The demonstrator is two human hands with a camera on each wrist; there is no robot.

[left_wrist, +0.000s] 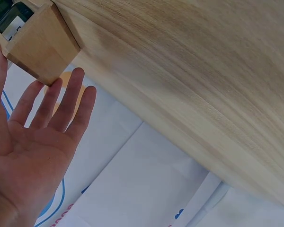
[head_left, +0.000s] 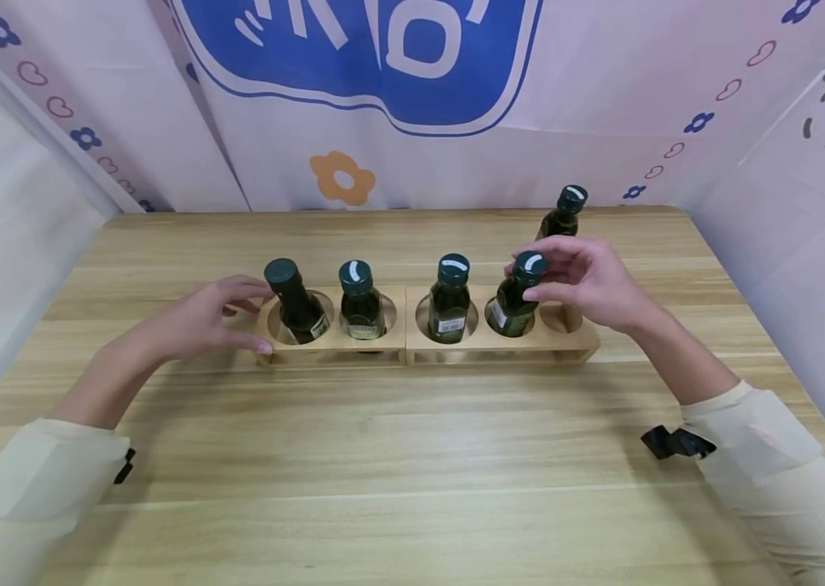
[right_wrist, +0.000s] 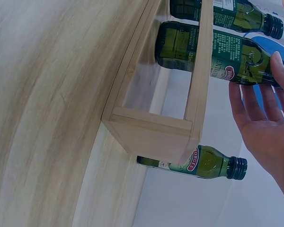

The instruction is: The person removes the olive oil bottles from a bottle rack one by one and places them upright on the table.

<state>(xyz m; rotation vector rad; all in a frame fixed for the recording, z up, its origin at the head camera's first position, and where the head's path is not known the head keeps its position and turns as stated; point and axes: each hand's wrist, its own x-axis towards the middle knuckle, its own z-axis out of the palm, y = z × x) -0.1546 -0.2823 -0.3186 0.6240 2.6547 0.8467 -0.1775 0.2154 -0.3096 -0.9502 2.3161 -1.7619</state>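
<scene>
Bottle [head_left: 511, 308], dark green glass, seated in the wooden rack [head_left: 486, 356], fourth in the row counting from the left end. Right hand [head_left: 591, 281] holds it high up, at the neck and cap [head_left: 530, 266]: thumb on the near side, fingers reaching round behind. Grip narrow, taken in from the right. Right wrist view: palm toward the glass, white print and a red badge on the label, base down between the rack's rails

Left hand [head_left: 207, 321] at the rack's left end. Grip wide: thumb at the front corner, the other fingers spread toward the back corner; the left wrist view shows thumb and fingertips on opposite sides of the wood. Leftmost bottle [head_left: 299, 308] just beside that hand, its cap plain dark on top. Second bottle [head_left: 363, 309] next along, then a seam across the rack, then a third bottle [head_left: 449, 301]; both caps carry a white mark. Round hole [head_left: 565, 319] at the right end, below the right hand

Fifth bottle [head_left: 562, 221] upright on the table behind the rack, partly hidden by the right hand. Table [head_left: 412, 456] pale, grained wood. Cream sleeves [head_left: 786, 480] on both arms, black clip [head_left: 683, 443] at the right cuff. Farther back, white sheet [head_left: 273, 138] with blue sign [head_left: 449, 102] and orange flower [head_left: 327, 177]
</scene>
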